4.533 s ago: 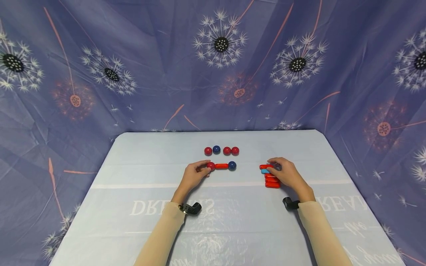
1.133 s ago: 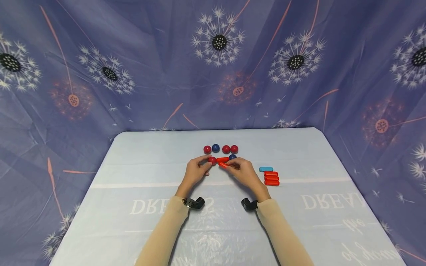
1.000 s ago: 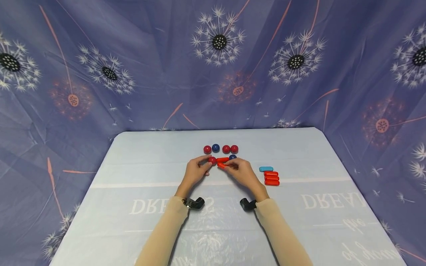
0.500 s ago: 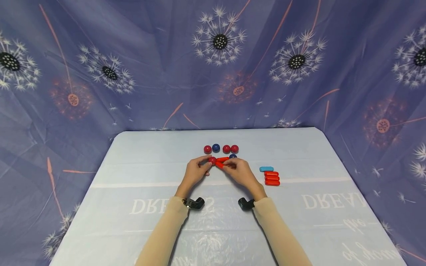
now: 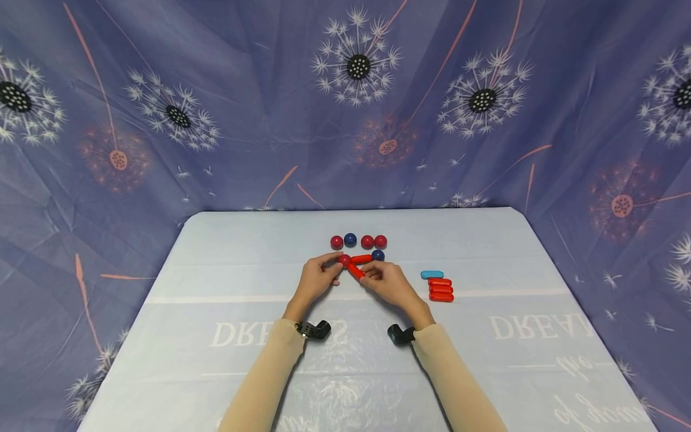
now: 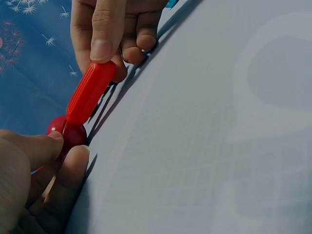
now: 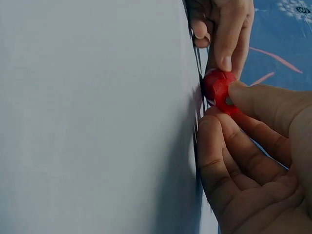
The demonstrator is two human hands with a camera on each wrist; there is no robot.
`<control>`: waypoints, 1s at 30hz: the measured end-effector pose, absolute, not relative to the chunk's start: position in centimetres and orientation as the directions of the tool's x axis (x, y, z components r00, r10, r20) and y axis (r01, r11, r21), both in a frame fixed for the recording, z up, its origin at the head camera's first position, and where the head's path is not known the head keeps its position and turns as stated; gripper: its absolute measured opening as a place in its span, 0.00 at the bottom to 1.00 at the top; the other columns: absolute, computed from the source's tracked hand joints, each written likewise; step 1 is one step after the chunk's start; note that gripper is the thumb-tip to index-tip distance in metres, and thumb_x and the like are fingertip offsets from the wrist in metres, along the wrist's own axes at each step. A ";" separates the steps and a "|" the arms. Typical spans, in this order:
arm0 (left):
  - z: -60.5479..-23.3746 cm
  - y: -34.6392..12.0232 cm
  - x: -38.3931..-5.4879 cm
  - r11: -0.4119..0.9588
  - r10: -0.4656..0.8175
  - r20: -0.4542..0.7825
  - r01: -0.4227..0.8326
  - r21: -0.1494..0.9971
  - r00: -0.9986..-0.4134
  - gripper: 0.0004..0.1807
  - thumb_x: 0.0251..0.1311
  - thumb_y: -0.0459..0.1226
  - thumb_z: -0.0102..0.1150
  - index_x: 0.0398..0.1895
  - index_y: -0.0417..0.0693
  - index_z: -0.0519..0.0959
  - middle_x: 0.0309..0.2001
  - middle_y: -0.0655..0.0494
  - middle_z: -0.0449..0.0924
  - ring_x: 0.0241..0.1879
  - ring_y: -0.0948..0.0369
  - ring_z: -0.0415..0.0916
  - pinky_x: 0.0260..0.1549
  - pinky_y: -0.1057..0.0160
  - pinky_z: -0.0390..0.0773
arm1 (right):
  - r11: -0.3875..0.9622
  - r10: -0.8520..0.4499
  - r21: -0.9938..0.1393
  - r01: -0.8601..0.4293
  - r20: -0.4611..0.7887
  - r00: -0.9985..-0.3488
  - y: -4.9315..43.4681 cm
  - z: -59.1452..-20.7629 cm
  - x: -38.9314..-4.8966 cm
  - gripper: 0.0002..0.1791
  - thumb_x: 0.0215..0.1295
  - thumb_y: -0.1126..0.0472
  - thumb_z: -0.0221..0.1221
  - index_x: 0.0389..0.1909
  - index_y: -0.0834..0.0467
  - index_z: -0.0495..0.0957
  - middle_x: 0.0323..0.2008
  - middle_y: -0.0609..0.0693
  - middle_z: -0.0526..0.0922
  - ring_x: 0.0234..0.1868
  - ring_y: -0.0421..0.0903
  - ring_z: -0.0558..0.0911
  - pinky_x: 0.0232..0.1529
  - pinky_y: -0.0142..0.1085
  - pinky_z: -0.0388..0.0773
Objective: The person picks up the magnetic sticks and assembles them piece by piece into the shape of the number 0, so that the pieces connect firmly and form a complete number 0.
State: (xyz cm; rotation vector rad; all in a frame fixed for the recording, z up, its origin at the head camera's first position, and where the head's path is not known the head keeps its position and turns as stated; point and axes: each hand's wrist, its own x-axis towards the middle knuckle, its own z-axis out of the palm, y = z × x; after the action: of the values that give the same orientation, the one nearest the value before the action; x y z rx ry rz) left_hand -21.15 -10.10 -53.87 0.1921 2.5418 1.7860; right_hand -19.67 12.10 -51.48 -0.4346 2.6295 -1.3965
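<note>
In the head view my left hand [image 5: 315, 279] pinches a red ball [image 5: 345, 260] between thumb and fingers. A red rod [image 5: 361, 259] joins this ball to a dark blue ball [image 5: 378, 255] on its right. My right hand [image 5: 391, 283] grips the near end of a second red rod [image 5: 355, 270], which slants from the red ball toward me. Seen from the left wrist, the far end of this ribbed rod [image 6: 90, 92] meets the red ball [image 6: 75, 134]. The right wrist view shows a small grey metal dot at the end of the rod [image 7: 222, 92].
Behind the hands lie a red ball [image 5: 337, 242], a blue ball [image 5: 350, 240] and two more red balls [image 5: 374, 242] in a row. To the right, a light blue rod [image 5: 432, 274] lies beyond several stacked red rods [image 5: 441, 290]. A patterned cloth [image 5: 259, 120] hangs behind the white table [image 5: 227, 252].
My right hand has brought a red rod from the right-hand pile to the red ball. Its end now touches the ball, and its near end has swung toward me.
</note>
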 end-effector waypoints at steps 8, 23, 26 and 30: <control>-53.9 -10.2 -21.2 0.339 0.127 0.063 0.103 0.935 -0.990 0.19 0.70 0.33 0.63 0.62 0.44 0.82 0.20 0.51 0.82 0.16 0.67 0.79 0.22 0.69 0.80 | 0.506 -0.375 -0.836 -0.213 0.009 -0.927 11.0 -51.6 -19.4 0.12 0.66 0.60 0.69 0.47 0.61 0.85 0.37 0.50 0.89 0.37 0.40 0.85 0.42 0.33 0.83; -54.0 -10.2 -21.2 0.367 0.122 0.071 0.111 0.923 -0.990 0.18 0.70 0.34 0.63 0.62 0.48 0.83 0.17 0.51 0.80 0.16 0.66 0.79 0.20 0.70 0.75 | 0.484 -0.410 -0.836 -0.259 0.044 -0.911 10.2 -51.8 -19.3 0.12 0.66 0.63 0.68 0.48 0.63 0.84 0.38 0.51 0.91 0.39 0.41 0.88 0.45 0.34 0.85; -53.9 -10.2 -21.2 0.368 0.122 0.055 0.097 0.925 -0.991 0.18 0.70 0.35 0.63 0.62 0.49 0.83 0.18 0.51 0.80 0.16 0.66 0.79 0.20 0.70 0.75 | 0.495 -0.410 -0.830 -0.257 0.038 -0.911 10.5 -51.5 -19.4 0.13 0.68 0.62 0.67 0.50 0.63 0.84 0.39 0.51 0.90 0.40 0.41 0.87 0.46 0.36 0.85; -53.9 -10.2 -21.2 0.363 0.127 0.035 0.079 0.928 -0.991 0.19 0.71 0.35 0.63 0.63 0.49 0.82 0.22 0.51 0.83 0.18 0.66 0.80 0.22 0.70 0.76 | 0.526 -0.387 -0.805 -0.274 0.060 -0.920 11.3 -50.8 -19.9 0.13 0.69 0.61 0.66 0.51 0.60 0.84 0.40 0.50 0.89 0.41 0.43 0.86 0.48 0.40 0.84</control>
State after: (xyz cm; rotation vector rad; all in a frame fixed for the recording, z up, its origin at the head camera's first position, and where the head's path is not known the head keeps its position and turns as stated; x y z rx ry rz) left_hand -21.19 -10.16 -53.87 0.1934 2.5584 1.7386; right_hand -19.89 11.29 -50.77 -0.5725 2.6321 -1.3542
